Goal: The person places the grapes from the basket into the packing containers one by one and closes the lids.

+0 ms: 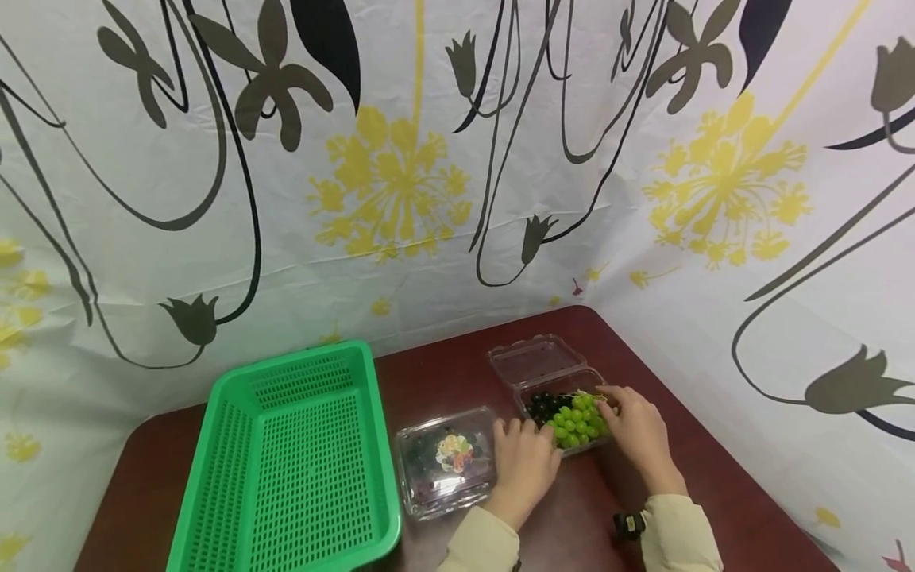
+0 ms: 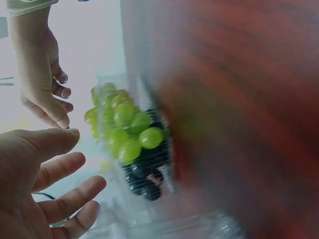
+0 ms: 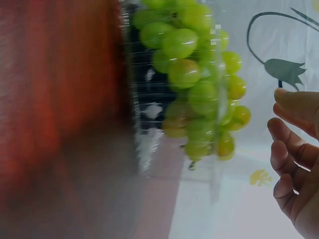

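Observation:
A bunch of green grapes [image 1: 577,419] lies in an open clear plastic clamshell box [image 1: 518,397], partly on top of dark grapes [image 1: 545,403]. My left hand [image 1: 525,461] is at the box's near left side, its fingers spread and relaxed in the left wrist view. At the right side of the box is my right hand [image 1: 638,433], with loosely bent fingers and nothing between them. In the right wrist view, a gap shows between those fingers [image 3: 286,159] and the green grapes [image 3: 199,94]. The box's lid [image 1: 536,359] is folded back toward the wall.
A closed clear clamshell box [image 1: 446,462] with a round sticker sits left of my left hand. Further left stands a large green plastic basket [image 1: 389,508]. The dark red table [image 1: 436,381] meets a patterned cloth [image 1: 457,294] at the back and right.

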Demonstrator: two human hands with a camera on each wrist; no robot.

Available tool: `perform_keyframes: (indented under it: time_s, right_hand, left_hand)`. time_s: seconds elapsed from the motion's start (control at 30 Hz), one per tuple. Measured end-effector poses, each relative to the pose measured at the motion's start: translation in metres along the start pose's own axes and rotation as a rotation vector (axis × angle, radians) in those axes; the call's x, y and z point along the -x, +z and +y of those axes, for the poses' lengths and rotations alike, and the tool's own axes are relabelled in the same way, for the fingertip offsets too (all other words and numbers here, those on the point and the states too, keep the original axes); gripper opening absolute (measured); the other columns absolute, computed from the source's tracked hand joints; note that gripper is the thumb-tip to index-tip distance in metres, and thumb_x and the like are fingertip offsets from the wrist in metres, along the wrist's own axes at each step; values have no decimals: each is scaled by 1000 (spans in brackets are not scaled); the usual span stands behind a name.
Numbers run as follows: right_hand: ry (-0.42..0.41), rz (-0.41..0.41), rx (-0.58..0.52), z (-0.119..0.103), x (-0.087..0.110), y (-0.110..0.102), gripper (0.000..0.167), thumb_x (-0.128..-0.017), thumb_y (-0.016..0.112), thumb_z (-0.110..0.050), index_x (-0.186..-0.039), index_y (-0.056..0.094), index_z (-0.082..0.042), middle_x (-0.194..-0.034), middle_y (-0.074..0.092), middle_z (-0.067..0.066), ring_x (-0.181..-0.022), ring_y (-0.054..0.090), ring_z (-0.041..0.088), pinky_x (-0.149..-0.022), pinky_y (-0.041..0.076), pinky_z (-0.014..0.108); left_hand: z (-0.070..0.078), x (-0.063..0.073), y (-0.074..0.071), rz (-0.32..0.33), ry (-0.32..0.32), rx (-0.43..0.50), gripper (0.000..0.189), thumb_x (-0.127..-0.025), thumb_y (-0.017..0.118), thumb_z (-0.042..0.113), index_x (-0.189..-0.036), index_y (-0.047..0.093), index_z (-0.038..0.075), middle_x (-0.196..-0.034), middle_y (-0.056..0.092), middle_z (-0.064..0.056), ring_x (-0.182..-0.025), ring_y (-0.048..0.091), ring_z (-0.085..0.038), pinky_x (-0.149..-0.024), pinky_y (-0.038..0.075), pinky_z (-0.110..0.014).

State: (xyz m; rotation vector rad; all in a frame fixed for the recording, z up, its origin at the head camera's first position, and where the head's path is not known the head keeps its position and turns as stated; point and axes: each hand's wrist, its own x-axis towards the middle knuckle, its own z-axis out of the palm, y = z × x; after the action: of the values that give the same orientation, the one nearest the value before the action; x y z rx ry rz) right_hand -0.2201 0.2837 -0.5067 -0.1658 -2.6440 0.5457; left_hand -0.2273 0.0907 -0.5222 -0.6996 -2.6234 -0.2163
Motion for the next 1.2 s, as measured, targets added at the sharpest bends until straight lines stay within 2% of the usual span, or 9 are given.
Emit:
perform_keyframes:
  time_s: [0.23,0.37,0.43,0.5,0.6,0.73,0.87,1.03,1.2]
  right_hand:
    - [4,29,-49,-4,-18,-11,26,-93,63,-16,-116,68,-4,-94,66,16,-73,59,24,-58,44,35]
    - [20,-10,-98,-2,-32,-17,32,-97,58,-19,-123,63,-2,-101,67,20,-72,62,25,-59,45,36]
    - [40,-46,-120,-1,-39,-20,37,-99,54,-23,-128,58,0,-107,67,23,-78,65,30,-63,50,41]
    - [75,-96,-148,1,-46,-24,45,-101,48,-29,-136,50,1,-114,65,25,-90,66,37,-73,52,49]
    - [131,-180,-174,4,-56,-28,60,-103,37,-40,-145,35,2,-130,55,30,-114,56,47,-90,46,59]
    - [191,-287,-206,9,-69,-29,77,-101,24,-54,-151,15,4,-143,37,36,-128,40,52,-99,37,64]
    - [207,-347,-235,18,-78,-24,83,-100,21,-57,-152,6,6,-149,23,40,-135,28,54,-105,30,65]
    - [160,-392,-239,32,-88,-18,82,-102,21,-53,-149,8,14,-147,22,42,-135,26,56,-107,27,65]
    - [128,-507,-256,42,-93,-17,82,-102,22,-53,-148,11,14,-151,15,39,-137,19,57,-108,22,67]
  left_hand:
    - [-5,-21,-17,66,-18,38,23,-87,65,51,-95,71,30,-86,67,7,-79,55,-15,-81,36,-38]
    - [-8,-34,-25,18,-81,98,26,-92,58,50,-105,70,31,-94,66,6,-88,55,-15,-83,37,-38]
    - [-9,-40,-27,-18,-125,142,26,-93,57,49,-107,69,31,-98,64,6,-92,54,-16,-84,37,-39]
    - [-11,-45,-28,-48,-162,190,26,-94,57,47,-109,68,30,-101,64,5,-95,53,-17,-84,37,-39]
    - [-15,-52,-27,-102,-214,285,30,-95,56,45,-117,66,27,-109,64,1,-102,53,-21,-87,37,-41]
    - [-21,-61,-24,-246,-285,513,47,-98,51,43,-138,53,20,-133,57,-8,-124,47,-30,-102,36,-50]
    - [-28,-66,-20,-395,-359,823,61,-100,45,44,-152,31,13,-153,35,-19,-143,27,-38,-113,24,-58]
    - [-35,-71,-14,-484,-423,1074,66,-101,43,43,-154,22,10,-157,25,-21,-148,10,-41,-115,17,-62]
    - [-39,-72,-11,-547,-472,1233,65,-101,46,39,-155,19,13,-159,19,-18,-149,4,-40,-114,17,-62]
